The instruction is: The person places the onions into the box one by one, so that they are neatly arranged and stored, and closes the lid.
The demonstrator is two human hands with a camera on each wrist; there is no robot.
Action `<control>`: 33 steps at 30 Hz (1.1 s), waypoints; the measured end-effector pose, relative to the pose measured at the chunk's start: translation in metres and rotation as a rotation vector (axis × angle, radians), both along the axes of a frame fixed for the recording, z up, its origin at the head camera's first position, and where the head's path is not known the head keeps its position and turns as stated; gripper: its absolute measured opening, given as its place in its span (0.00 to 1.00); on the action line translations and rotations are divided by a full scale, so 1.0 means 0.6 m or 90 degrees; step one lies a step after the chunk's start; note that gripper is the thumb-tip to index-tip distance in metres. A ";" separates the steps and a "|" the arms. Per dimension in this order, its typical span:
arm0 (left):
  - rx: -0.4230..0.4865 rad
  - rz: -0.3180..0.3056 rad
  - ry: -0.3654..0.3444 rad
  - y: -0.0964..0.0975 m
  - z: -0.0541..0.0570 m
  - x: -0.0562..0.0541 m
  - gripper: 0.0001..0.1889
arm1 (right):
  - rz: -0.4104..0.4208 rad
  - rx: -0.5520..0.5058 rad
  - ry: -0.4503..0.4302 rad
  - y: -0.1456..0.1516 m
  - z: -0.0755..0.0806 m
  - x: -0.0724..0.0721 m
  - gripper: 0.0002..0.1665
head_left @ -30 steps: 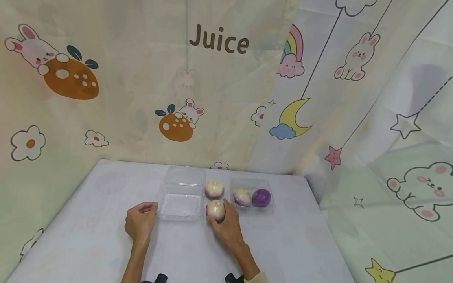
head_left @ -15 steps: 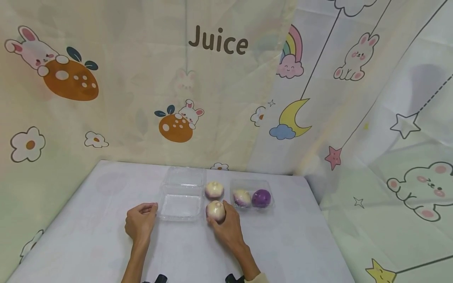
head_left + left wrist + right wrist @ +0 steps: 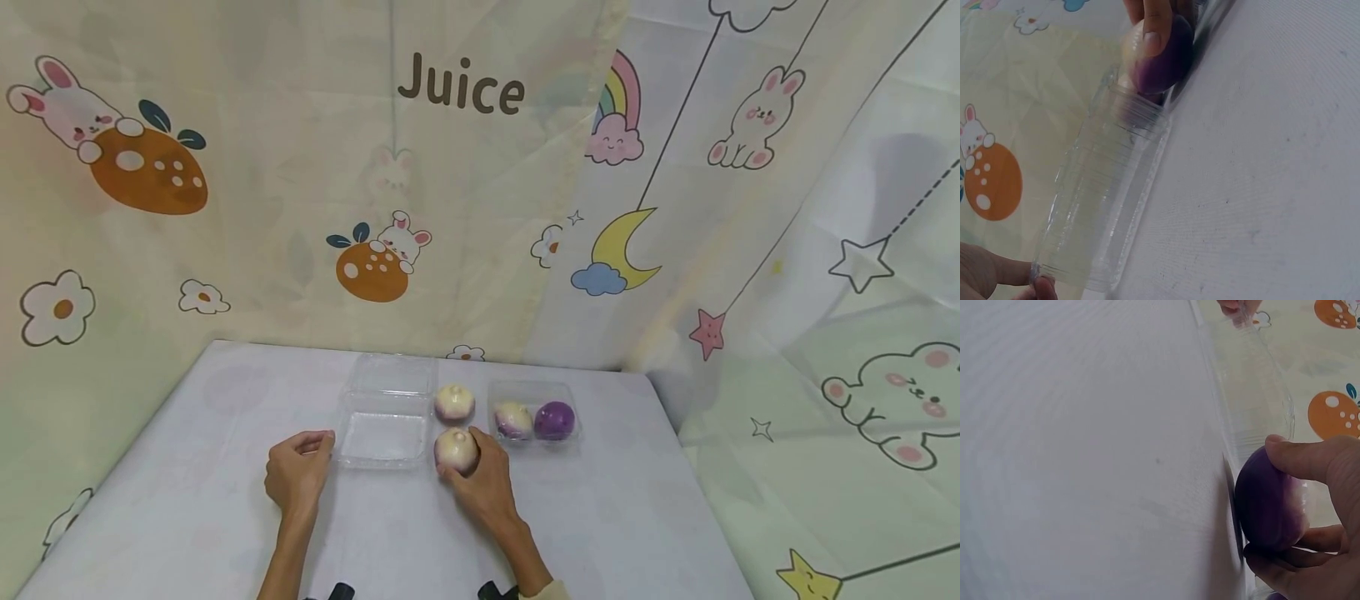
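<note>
My right hand grips a round, turnip-like vegetable, cream with a small nub on top and purple below. In the right wrist view, the thumb is on one side of the vegetable, fingers on the other, and its purple side is close over the table. A second turnip-like vegetable sits just behind it. To the left, an open clear plastic clamshell box lies with its lid folded back. My left hand pinches this box's left edge, thumb and fingertips together in the left wrist view.
A second clear plastic container stands to the right, with one mostly cream vegetable and one purple one inside. A white cloth covers the table. A printed curtain hangs right behind the table's back edge.
The vegetable in my right hand has shifted very slightly toward me and to the left. My left hand keeps its pinch on the box, and the other things stay put.
</note>
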State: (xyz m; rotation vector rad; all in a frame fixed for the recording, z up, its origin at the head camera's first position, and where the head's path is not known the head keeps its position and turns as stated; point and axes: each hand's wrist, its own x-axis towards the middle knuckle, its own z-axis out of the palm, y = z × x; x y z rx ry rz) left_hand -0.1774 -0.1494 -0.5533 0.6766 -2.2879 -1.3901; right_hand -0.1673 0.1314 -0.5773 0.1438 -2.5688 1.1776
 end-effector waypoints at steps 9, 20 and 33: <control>-0.001 0.000 -0.001 -0.001 -0.001 0.000 0.13 | 0.006 -0.027 -0.011 0.002 0.001 0.002 0.44; 0.000 0.002 -0.007 -0.001 0.002 -0.001 0.12 | 0.004 -0.038 -0.021 0.003 0.008 0.004 0.46; 0.005 0.000 -0.007 0.002 0.003 0.000 0.13 | 0.009 -0.066 -0.009 0.008 0.014 0.006 0.46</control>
